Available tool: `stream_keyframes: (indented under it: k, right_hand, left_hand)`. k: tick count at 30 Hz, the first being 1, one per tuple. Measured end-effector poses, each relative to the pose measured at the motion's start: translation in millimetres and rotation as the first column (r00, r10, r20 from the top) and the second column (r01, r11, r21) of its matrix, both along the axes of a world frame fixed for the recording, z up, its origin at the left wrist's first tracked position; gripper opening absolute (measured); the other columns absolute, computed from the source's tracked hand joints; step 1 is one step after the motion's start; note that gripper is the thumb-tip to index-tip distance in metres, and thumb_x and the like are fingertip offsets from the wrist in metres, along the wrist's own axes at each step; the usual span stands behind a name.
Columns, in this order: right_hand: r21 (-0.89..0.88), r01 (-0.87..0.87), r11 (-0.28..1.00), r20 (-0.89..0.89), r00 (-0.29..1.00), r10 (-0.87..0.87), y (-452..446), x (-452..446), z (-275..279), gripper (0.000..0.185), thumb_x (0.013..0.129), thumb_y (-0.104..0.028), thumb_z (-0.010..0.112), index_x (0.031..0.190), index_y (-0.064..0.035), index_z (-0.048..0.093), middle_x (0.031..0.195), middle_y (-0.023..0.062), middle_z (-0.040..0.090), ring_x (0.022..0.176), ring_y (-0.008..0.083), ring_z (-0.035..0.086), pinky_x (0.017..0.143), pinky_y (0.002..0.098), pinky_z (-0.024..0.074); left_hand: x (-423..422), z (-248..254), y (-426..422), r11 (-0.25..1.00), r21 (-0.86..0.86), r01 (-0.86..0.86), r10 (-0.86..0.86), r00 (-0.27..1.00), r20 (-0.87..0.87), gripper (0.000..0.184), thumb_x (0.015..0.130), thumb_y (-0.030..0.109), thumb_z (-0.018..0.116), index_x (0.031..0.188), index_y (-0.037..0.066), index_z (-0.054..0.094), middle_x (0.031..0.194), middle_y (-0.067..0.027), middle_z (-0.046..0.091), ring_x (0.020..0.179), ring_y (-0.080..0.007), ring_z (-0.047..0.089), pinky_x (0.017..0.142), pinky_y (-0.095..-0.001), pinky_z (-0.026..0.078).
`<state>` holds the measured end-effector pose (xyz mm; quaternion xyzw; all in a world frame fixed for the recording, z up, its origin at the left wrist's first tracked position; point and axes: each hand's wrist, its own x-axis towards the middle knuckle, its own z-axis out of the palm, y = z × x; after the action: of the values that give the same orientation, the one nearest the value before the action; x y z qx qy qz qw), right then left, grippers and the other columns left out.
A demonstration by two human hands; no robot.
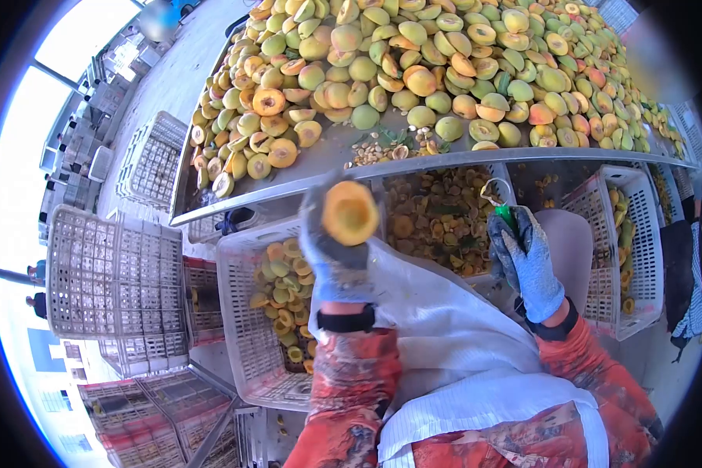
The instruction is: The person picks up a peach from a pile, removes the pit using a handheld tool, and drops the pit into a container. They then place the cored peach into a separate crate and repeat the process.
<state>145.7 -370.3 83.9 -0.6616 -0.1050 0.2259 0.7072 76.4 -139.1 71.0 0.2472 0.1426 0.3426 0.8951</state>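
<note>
My left hand (337, 265), in a dirty blue-and-grey glove, holds a halved peach (350, 213) with its cut side up. A rounded hollow shows in the middle of the yellow flesh. The hand is slightly blurred and hangs between the metal table edge and a white crate. Gloved alike, my right hand (530, 261) is closed around the green handle of a pitting knife (505, 212), whose curved metal loop points up toward the table edge. Many halved peaches (437, 58) are heaped on the metal table (269, 179) in front of me.
A white crate (238, 312) with peach halves stands at my left, another (639, 257) at my right. Stones and scraps (437, 214) lie below the table edge. Stacked crates (117, 273) stand further left. Loose stones (374, 152) lie on the table.
</note>
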Motion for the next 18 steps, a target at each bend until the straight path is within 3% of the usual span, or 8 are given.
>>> stream_keyframes:
  k: [1,3,6,10,13,14,16,18]
  right_hand:
    - [-0.060,-0.029,0.998,-0.123,0.992,0.021,-8.9,6.6,5.7,0.014,0.088,-0.006,0.053,0.102,-0.0067,0.050,0.086,-0.0015,0.057,0.069,0.0060,0.054,0.052,0.0214,0.0422]
    - [0.000,0.045,0.999,-0.167,0.985,-0.044,-19.0,16.5,-6.2,0.014,0.087,-0.006,0.054,0.101,-0.0071,0.050,0.084,-0.0010,0.056,0.066,0.0057,0.051,0.052,0.0210,0.0415]
    - [0.076,0.121,0.990,-0.243,0.965,-0.100,-22.8,30.7,-25.4,0.011,0.086,-0.009,0.056,0.096,-0.0079,0.051,0.081,-0.0002,0.056,0.059,0.0053,0.046,0.050,0.0203,0.0395]
    - [-0.064,-0.032,0.997,-0.302,0.953,0.011,-16.3,45.4,-34.5,0.008,0.086,-0.010,0.055,0.093,-0.0072,0.052,0.084,0.0029,0.057,0.065,0.0080,0.051,0.053,0.0210,0.0412]
    - [0.225,0.024,0.974,-0.304,0.952,0.046,-10.1,45.4,-54.3,0.018,0.083,-0.014,0.060,0.096,-0.0043,0.052,0.093,0.0080,0.059,0.083,0.0140,0.056,0.066,0.0255,0.0453]
    - [0.227,0.035,0.973,-0.305,0.952,0.037,-12.4,48.0,-52.7,0.018,0.083,-0.014,0.060,0.096,-0.0043,0.052,0.093,0.0080,0.059,0.083,0.0140,0.056,0.066,0.0255,0.0453]
    - [-0.241,-0.068,0.968,-0.034,0.998,0.061,-17.5,53.5,-45.7,0.025,0.082,-0.018,0.061,0.099,-0.0023,0.051,0.095,0.0113,0.058,0.085,0.0177,0.057,0.069,0.0318,0.0455]
    - [-0.167,-0.065,0.984,-0.088,0.995,0.051,-25.2,53.2,-58.0,0.036,0.082,-0.017,0.063,0.110,-0.0033,0.045,0.089,0.0073,0.060,0.068,0.0068,0.057,0.049,0.0230,0.0456]
  left_hand:
    - [-24.6,-2.1,28.9,0.969,0.231,-0.086,0.123,0.981,-0.148,0.033,0.086,0.024,0.051,0.106,-0.002,0.056,0.106,-0.0120,0.059,0.095,-0.0227,0.057,0.083,-0.0359,0.048]
    - [-76.9,16.2,45.0,0.560,0.829,-0.010,0.494,0.807,-0.324,0.024,0.085,0.013,0.053,0.101,-0.004,0.060,0.098,-0.0110,0.062,0.083,-0.0168,0.060,0.076,-0.0288,0.050]
    - [-158.1,-21.9,101.5,0.690,0.628,0.359,0.563,0.280,-0.778,0.029,0.080,-0.004,0.053,0.109,-0.005,0.056,0.102,-0.0111,0.061,0.088,-0.0165,0.059,0.077,-0.0261,0.049]
    - [-119.5,-26.7,100.6,0.614,0.740,0.274,0.592,0.460,-0.662,0.030,0.081,-0.003,0.054,0.110,-0.005,0.055,0.105,-0.0120,0.060,0.091,-0.0160,0.058,0.077,-0.0243,0.048]
    - [-20.1,-9.1,64.7,0.423,0.812,0.402,0.459,0.678,-0.574,0.029,0.081,-0.002,0.054,0.111,-0.005,0.055,0.108,-0.0118,0.060,0.093,-0.0155,0.058,0.079,-0.0238,0.048]
    - [13.7,-8.3,52.2,0.502,0.768,0.396,0.377,0.699,-0.607,0.029,0.081,-0.004,0.054,0.111,-0.005,0.055,0.108,-0.0116,0.060,0.095,-0.0150,0.058,0.081,-0.0246,0.047]
    - [87.5,-0.8,24.7,0.519,0.728,0.448,0.202,0.763,-0.614,0.032,0.077,-0.006,0.058,0.109,-0.004,0.056,0.108,-0.0123,0.060,0.096,-0.0169,0.059,0.083,-0.0269,0.048]
    - [158.6,-27.3,10.3,0.235,0.782,0.578,0.258,0.739,-0.623,0.035,0.076,-0.001,0.061,0.110,-0.001,0.056,0.107,-0.0110,0.061,0.095,-0.0176,0.060,0.084,-0.0274,0.047]
